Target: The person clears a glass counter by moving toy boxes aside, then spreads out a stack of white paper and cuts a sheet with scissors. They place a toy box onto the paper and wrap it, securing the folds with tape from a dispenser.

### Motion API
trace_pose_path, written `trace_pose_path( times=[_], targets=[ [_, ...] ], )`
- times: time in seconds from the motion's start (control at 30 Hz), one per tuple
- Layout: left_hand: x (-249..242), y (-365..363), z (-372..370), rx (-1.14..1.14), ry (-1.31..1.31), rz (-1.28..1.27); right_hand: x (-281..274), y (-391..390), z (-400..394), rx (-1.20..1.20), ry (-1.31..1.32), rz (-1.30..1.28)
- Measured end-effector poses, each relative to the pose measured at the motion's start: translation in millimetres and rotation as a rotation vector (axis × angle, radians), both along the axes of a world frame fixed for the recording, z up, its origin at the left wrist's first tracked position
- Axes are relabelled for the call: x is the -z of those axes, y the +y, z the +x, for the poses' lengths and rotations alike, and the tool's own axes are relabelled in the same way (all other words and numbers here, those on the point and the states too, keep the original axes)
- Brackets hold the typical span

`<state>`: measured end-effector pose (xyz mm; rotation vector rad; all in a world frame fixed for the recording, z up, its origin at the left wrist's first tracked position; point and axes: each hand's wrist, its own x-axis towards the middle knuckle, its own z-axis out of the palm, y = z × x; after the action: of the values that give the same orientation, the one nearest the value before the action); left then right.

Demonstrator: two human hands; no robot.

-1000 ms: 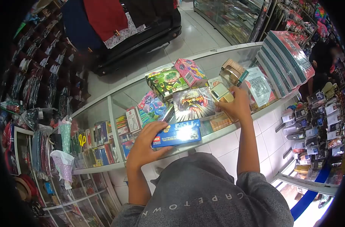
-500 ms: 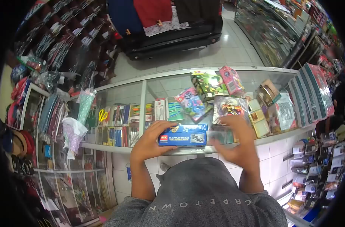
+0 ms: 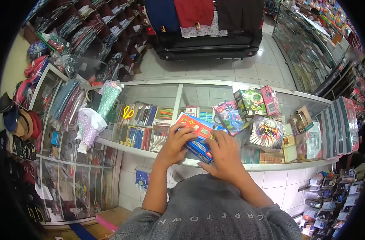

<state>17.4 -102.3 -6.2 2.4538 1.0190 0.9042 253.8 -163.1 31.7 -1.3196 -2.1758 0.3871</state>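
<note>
A blue cardboard box (image 3: 199,149) with a red-orange printed panel on top is tilted at an angle over the front part of the glass counter. My left hand (image 3: 175,145) grips its left end, fingers over the top and thumb by the lower side. At the other end, my right hand (image 3: 224,155) has its fingers on the top face and its thumb along the near edge. Just right of the hands lie a box with a fiery face print (image 3: 266,133), a pink-and-blue cartoon pack (image 3: 229,116), a green cartoon box (image 3: 249,102) and a pink box (image 3: 271,101).
The glass counter (image 3: 150,146) runs across in front of me, with pens and yellow scissors (image 3: 128,112) inside. Wrapped umbrellas (image 3: 90,122) stand at the left, stacked books (image 3: 339,128) at the right. Beyond it sits a black case (image 3: 206,54) with trousers draped over.
My right hand has come in from the right onto the blue box. The box has turned from level to slanted, showing its red-orange panel. The camera view has shifted.
</note>
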Motion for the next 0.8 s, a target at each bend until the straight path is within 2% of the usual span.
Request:
trace_pose_path(
  times=[0.07, 0.13, 0.2, 0.27, 0.3, 0.33, 0.4, 0.43, 0.53, 0.6, 0.67, 0.73, 0.8],
  targets=[
    [8, 0, -4, 0.008, 0.034, -0.019, 2, 5, -6, 0.030, 0.018, -0.026],
    [-3, -7, -3, 0.034, -0.048, -0.125, 2, 6, -9, 0.057, -0.080, -0.094],
    [4, -5, -11, 0.086, 0.003, -0.098, 2, 7, -9, 0.016, -0.058, -0.096],
    [13, -11, -13, -0.084, -0.083, -0.114, 1, 7, -10, 0.078, 0.026, 0.070],
    [9, -13, -14, -0.123, 0.037, -0.075, 4, 10, -11, 0.141, -0.021, 0.122],
    [14, -13, -16, -0.121, 0.037, -0.079, 8, 11, -10, 0.143, -0.022, 0.118],
    [28, -10, -17, -0.110, -0.259, -0.418, 17, 14, -7, 0.153, -0.012, 0.022],
    [26, -10, -19, -0.159, -0.206, -0.574, 19, 14, -6, 0.159, 0.010, 0.065],
    [32, -7, -19, -0.195, -0.322, -0.643, 10, 15, -2, 0.162, 0.093, 0.045],
    [29, -6, -15, -0.161, -0.318, -0.598, 3, 12, 0, 0.209, 0.130, 0.085],
    [24, -8, -9, -0.163, -0.429, -0.541, -1, 12, 5, 0.355, 0.124, 0.176],
    [20, -19, -3, -0.215, -0.365, -0.511, -1, 15, 7, 0.433, 0.117, 0.205],
    [6, -36, 11, -0.291, -0.262, -0.313, 2, 20, 8, 0.644, 0.005, 0.191]
  ],
)
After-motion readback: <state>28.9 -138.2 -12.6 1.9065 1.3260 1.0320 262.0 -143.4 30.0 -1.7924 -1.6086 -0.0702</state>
